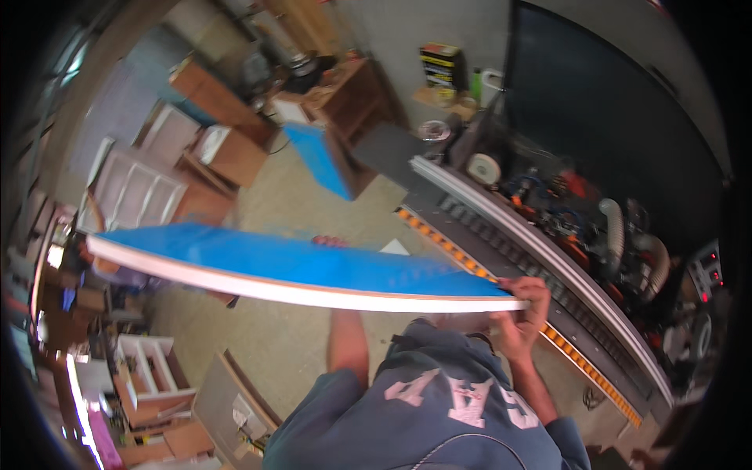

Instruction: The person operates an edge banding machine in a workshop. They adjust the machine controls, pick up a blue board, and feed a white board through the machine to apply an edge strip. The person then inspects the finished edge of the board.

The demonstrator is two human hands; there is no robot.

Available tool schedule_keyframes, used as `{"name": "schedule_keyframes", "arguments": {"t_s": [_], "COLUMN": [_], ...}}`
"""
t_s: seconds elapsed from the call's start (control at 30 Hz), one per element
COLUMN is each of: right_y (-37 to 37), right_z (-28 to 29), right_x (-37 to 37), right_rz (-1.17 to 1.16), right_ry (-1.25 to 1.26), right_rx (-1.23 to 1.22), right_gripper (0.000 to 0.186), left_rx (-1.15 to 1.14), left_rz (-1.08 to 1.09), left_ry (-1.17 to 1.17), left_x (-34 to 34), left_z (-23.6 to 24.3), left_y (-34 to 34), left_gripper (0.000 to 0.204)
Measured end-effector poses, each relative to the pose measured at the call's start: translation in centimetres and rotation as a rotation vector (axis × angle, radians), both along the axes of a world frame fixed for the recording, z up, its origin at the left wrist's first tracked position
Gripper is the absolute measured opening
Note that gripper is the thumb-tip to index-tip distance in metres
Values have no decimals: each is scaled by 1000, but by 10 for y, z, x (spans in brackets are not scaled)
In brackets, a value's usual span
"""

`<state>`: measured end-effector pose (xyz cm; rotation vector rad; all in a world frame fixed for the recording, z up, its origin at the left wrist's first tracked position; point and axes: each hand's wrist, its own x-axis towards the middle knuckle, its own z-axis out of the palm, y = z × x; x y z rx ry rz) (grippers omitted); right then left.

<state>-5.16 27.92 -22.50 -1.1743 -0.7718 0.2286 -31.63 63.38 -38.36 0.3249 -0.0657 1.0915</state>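
I hold a long board (290,266) up in front of me, its blue face upward and its white edge towards me. My right hand (523,313) grips the board's right end, thumb below and fingers over the top. My left forearm passes beneath the board, and the fingertips of my left hand (330,241) curl over its far edge; the palm is hidden. The right end of the board is close to a long machine (509,227) with a dark track, a metal beam and a strip of orange rollers; whether they touch I cannot tell.
Another blue-faced panel (319,160) leans by a wooden cabinet (356,94) at the far side. Brown and white furniture parts (145,184) stand at the left. A white shelf unit (155,368) and a leaning panel (235,403) are at the lower left. Hoses (611,227) rise behind the machine.
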Motion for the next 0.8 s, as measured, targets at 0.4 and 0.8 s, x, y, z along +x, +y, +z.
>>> {"name": "schedule_keyframes", "arguments": {"t_s": [0.4,0.8], "right_y": [1,19], "right_z": [53,-24], "right_x": [36,27], "right_rz": [211,285], "right_ry": [-628,-364], "right_rx": [-763,-803], "right_gripper": [45,42], "left_rx": [-237,-210], "left_rz": [486,505], "left_ry": [631,891], "left_x": [25,48], "left_z": [41,57], "left_y": [-66,-50], "left_gripper": [87,89]}}
